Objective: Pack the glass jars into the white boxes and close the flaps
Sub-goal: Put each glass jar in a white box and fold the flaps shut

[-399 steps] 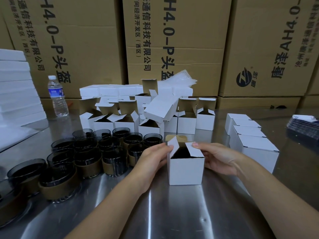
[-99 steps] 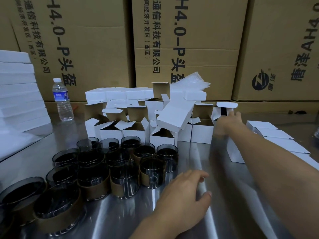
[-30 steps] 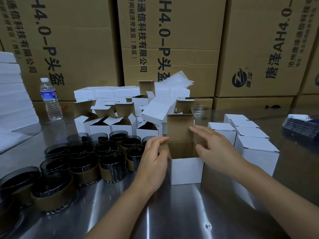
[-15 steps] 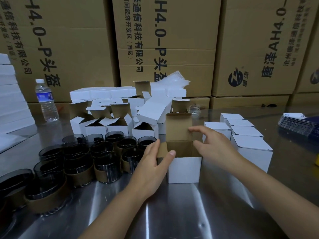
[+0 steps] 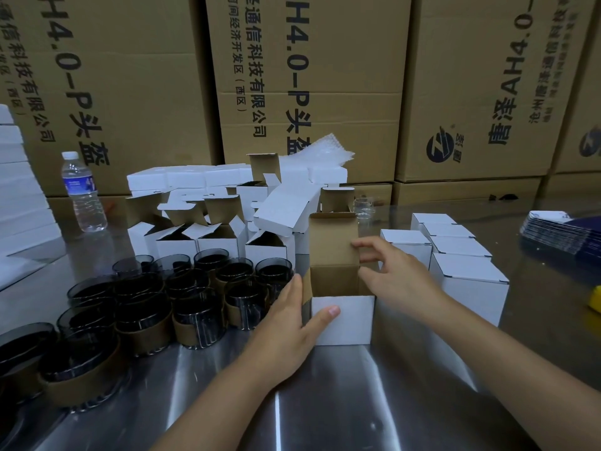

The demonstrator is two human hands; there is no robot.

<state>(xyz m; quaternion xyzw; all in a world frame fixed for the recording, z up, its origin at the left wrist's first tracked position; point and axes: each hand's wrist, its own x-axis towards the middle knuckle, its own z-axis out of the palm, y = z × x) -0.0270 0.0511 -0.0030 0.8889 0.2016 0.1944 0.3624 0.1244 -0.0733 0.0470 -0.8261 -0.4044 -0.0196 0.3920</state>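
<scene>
Between my two grips, on the brushed-steel worktop (image 5: 325, 405), stands a small white box (image 5: 346, 319). Its brown cardboard inside shows and its tall lid flap (image 5: 331, 239) is upright. My left grip (image 5: 286, 323) clasps the box's left front corner, thumb flat across the smooth white face, fingers along the side wall. My right grip (image 5: 400, 281) is half open, fingers loosely bent. The forefinger tip touches the lid flap's right edge and the thumb is near the right rim; it holds nothing that I can see. Just beyond my left grip crowd round dark glass jars (image 5: 201, 288), each banded with brown card. Beyond my right grip sit closed white boxes (image 5: 465, 278), square and matte.
</scene>
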